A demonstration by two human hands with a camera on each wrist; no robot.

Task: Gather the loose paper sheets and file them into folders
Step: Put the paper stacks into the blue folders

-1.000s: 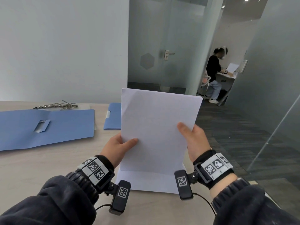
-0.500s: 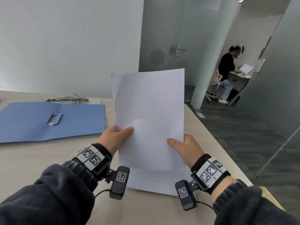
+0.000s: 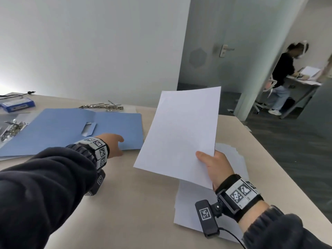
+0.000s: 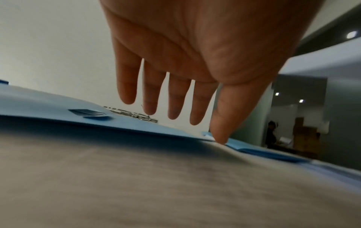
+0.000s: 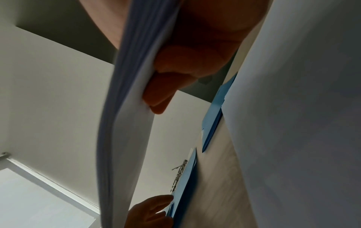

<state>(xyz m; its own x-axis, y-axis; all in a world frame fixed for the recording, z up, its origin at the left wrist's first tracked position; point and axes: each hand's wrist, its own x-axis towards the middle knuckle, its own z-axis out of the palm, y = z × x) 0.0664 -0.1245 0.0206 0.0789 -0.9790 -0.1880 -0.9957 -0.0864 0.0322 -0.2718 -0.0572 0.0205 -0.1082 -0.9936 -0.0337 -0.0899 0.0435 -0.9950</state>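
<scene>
My right hand (image 3: 213, 164) grips a stack of white sheets (image 3: 179, 133) by its near right corner, thumb on top, and holds it tilted above the table. In the right wrist view the fingers (image 5: 185, 74) curl under the stack of sheets (image 5: 125, 123). My left hand (image 3: 116, 144) reaches over the near right corner of an open blue folder (image 3: 71, 126) lying flat. Seen from the left wrist, the left hand (image 4: 195, 111) has straight, spread fingers, with the thumb tip at the blue folder's (image 4: 48, 106) edge.
More white sheets (image 3: 190, 212) lie on the beige table (image 3: 134, 203) under my right wrist. Metal fasteners (image 3: 106, 106) lie behind the folder, a blue box (image 3: 17, 104) and a bag of clips (image 3: 10, 130) far left. The table's right edge drops to dark floor; a person stands far right.
My left hand let go of the stack and moved left to the blue folder. The right hand alone now holds the sheets, tilted and lower. The view turned left.
</scene>
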